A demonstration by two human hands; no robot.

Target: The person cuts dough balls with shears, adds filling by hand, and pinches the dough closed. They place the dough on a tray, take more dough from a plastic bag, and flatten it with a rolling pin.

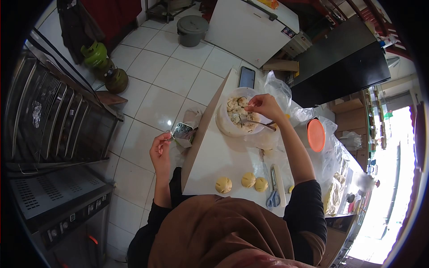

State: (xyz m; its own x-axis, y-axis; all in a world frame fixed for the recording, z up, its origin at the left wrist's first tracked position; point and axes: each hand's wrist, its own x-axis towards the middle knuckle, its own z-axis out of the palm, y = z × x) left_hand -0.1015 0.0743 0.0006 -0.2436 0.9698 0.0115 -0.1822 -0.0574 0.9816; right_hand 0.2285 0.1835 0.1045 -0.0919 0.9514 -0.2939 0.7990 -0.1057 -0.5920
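Note:
My left hand (160,151) is out beyond the table's left edge. Its fingertips pinch the corner of a small silver-rimmed container (182,131) with a dark inside. My right hand (264,107) is over a white plastic tub (225,124), fingers pinched together low over the pale, crumbly mix with dark strips (236,109). What the right fingertips hold is too small to make out. A metal utensil handle (264,124) leans out of the tub below that hand. Nearer my body, one round yellow dough ball (223,184) sits apart from two touching ones (254,182).
Blue-handled scissors (273,196) lie by a pale strip (279,185) on the white table (210,156). A phone (246,77) is at the far end. Clear plastic bags and an orange-lidded container (316,135) stand right. A tray rack (58,111) and oven (67,205) are left.

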